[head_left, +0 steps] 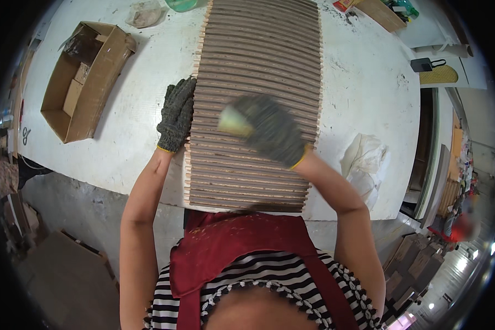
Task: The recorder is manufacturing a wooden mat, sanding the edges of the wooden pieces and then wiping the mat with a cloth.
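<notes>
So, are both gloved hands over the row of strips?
No, only the right hand is over the row of strips; the left hand lies along its left edge.

Bright tabletop (368, 99), motion-blurred right grip (270, 130), dark fisheye rim.

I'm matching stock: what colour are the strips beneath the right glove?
The strips are mostly grey-brown; the head view shows them best.
</notes>
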Tool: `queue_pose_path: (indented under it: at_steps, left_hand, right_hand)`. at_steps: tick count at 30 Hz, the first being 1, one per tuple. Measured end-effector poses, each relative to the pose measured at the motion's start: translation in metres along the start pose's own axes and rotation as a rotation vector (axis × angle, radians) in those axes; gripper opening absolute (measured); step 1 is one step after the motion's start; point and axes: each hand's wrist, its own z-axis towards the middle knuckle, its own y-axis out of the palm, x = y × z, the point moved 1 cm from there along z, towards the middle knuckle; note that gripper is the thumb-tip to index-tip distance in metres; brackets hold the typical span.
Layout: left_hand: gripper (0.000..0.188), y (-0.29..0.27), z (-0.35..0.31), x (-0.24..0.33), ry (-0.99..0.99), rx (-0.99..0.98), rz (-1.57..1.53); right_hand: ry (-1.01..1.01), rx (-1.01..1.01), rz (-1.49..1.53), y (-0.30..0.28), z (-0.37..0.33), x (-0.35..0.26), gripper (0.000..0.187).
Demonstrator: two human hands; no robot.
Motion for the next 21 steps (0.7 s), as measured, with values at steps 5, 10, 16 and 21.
queue_pose_path:
  at_steps: [5,10,16,21]
  left_hand:
    - [0.042,0.0,0.001,-0.002,0.041,0.017,-0.003]
    - [0.042,0.0,0.0,-0.002,0.022,0.024,0.011]
    - [0.04,0.001,0.002,-0.002,0.022,0.026,-0.002]
    - [0.041,0.001,0.002,-0.001,0.038,0.014,0.012]
  right_hand:
    - [0.068,0.057,-0.066,0.008,0.013,0.043,0.048]
    - [0.479,0.198,-0.566,-0.078,0.003,0.145,0.049]
    - [0.062,-0.106,-0.145,-0.02,-0.054,0.015,0.067]
    - [0.349,0.093,-0.306,-0.071,-0.063,0.096,0.051]
